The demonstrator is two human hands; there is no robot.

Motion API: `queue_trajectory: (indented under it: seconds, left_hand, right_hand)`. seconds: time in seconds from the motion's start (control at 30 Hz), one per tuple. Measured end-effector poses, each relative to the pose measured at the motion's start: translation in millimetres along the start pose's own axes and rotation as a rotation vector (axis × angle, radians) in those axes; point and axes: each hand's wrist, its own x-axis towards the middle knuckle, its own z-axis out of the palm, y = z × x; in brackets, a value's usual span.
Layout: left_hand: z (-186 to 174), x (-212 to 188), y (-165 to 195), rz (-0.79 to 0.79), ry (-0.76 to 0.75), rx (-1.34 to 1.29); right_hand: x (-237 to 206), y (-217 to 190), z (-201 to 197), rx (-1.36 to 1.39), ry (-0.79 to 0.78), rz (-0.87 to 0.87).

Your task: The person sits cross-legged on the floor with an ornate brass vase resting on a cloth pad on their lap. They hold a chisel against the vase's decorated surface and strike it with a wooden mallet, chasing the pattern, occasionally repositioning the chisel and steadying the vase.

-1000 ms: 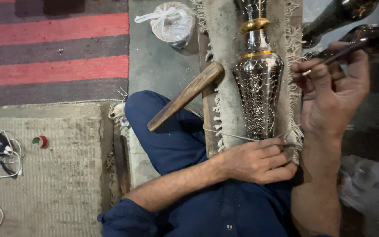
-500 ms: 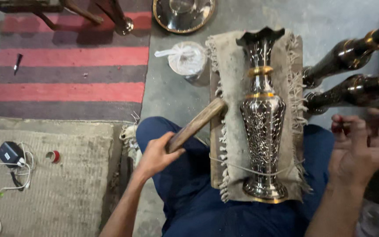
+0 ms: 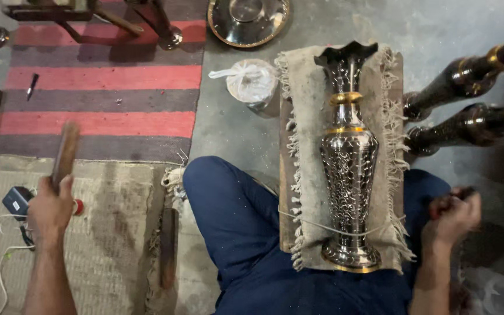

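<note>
An engraved silver and gold metal vase [image 3: 349,169] lies on a fringed beige cloth [image 3: 307,116] over a board resting on my lap, tied down by a thin string. My left hand [image 3: 49,209] is out to the left over the beige mat, gripping a wooden mallet [image 3: 65,153] that is blurred. My right hand [image 3: 454,217] is right of the vase's base, fingers closed around a small dark tool that is mostly hidden.
Two more dark vases [image 3: 468,125] lie at the right. A tied white plastic bag [image 3: 250,81] and a round metal plate [image 3: 248,18] sit on the concrete floor ahead. A red striped rug [image 3: 106,93] lies left, with a small black device and white cable [image 3: 16,201].
My left hand took the wooden mallet off my lap and swung it out to the left over the mat. My right hand dropped lower beside the vase's base.
</note>
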Motion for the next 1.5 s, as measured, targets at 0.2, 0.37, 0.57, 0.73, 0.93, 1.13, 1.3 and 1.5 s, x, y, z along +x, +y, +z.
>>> queue_trajectory:
  seconds: [0.2, 0.37, 0.57, 0.73, 0.93, 1.13, 1.3, 1.5]
  left_hand:
    - [-15.4, 3.6, -20.3, -0.068, -0.128, 0.338]
    - [-23.9, 0.4, -16.9, -0.111, -0.146, 0.348]
    - [-17.7, 1.2, -13.2, -0.022, -0.092, 0.293]
    - [7.4, -19.7, -8.2, -0.138, -0.174, -0.587]
    - [63.7, -104.1, 75.6, 0.036, -0.505, -1.099]
    - [85.9, -158.5, 197.5, 0.2, -0.535, -1.177]
    - [59.4, -187.7, 253.7, 0.476, -0.536, -1.579]
    - [64.0, -211.9, 294.4, 0.566, -0.645, -1.71]
  right_hand:
    - [-1.8, -7.0, 15.9, -0.062, -0.078, 0.0]
    - [-1.2, -1.2, 12.1, -0.05, -0.089, 0.023]
    - [0.7, 12.0, -3.1, -0.078, -0.033, -0.012]
    - [-5.6, -10.2, -10.0, -0.437, -0.12, -0.326]
    - [-21.3, -95.6, 25.0, -0.046, -0.16, -0.081]
    - [-38.0, -121.4, 85.8, 0.082, -0.346, -0.106]
    - [-40.8, -116.9, 118.2, 0.0, -0.464, -0.176]
    - [-42.1, -106.2, 133.2, -0.031, -0.456, -0.211]
